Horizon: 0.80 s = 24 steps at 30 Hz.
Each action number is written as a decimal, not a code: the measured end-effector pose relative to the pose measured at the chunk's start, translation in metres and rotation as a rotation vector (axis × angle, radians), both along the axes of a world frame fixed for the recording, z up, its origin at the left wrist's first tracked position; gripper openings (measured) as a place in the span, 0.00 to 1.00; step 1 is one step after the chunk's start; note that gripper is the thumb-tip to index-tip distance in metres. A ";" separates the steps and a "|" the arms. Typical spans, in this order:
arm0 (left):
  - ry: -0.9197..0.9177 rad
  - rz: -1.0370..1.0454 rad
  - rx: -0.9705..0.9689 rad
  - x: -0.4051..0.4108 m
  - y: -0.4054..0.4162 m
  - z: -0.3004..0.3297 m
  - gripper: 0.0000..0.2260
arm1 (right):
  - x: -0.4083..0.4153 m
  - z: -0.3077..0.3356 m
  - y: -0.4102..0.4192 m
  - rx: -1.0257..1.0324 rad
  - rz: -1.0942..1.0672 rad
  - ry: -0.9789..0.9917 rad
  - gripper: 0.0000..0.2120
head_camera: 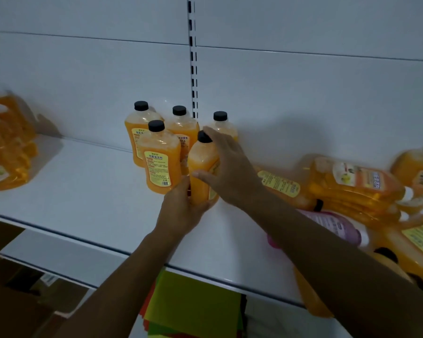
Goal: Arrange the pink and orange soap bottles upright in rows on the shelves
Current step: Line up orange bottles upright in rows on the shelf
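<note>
Both hands' grip (181,211) (226,170) pinches an upright orange bottle (202,172) of orange soap on the shelf (83,191)

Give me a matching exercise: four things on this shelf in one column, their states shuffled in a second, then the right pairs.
Things:
1. pink bottle
2. held orange bottle
3. back-left orange bottle
4. left hand

States:
A. stands upright against the back panel, untouched
B. lies on its side, partly behind the right forearm
C. grips the base of a bottle
D. gripped by both hands, the right hand near its cap

Pairs: 1-B, 2-D, 3-A, 4-C
</note>
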<state>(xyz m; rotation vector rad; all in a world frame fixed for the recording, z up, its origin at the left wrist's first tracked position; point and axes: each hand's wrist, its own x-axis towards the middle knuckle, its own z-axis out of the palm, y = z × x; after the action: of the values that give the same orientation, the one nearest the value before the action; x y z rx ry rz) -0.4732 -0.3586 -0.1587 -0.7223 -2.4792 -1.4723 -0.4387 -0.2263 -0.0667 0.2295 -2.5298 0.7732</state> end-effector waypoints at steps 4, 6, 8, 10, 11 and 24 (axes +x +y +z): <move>0.061 0.229 -0.021 0.017 -0.003 0.003 0.28 | 0.010 -0.003 0.005 -0.073 0.035 -0.009 0.45; 0.155 0.307 0.003 0.033 -0.005 0.008 0.23 | 0.018 -0.001 0.013 -0.116 0.019 0.001 0.45; 0.270 0.249 0.011 0.049 0.000 0.017 0.19 | 0.026 -0.001 0.027 -0.104 -0.023 0.003 0.43; 0.356 0.122 -0.019 0.061 0.015 0.027 0.15 | 0.036 -0.002 0.044 -0.067 -0.082 -0.001 0.40; 0.373 0.066 -0.038 0.065 0.027 0.032 0.13 | 0.042 -0.002 0.055 -0.056 -0.121 -0.001 0.39; 0.215 -0.339 -0.302 0.065 0.193 0.069 0.40 | 0.161 -0.013 0.238 0.003 -0.659 -0.137 0.35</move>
<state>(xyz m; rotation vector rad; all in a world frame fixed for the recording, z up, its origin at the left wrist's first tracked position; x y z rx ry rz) -0.4082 -0.1654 -0.0896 -1.3363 -2.5235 -1.0410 -0.2772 0.0113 -0.0794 -0.6467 -2.4871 0.5250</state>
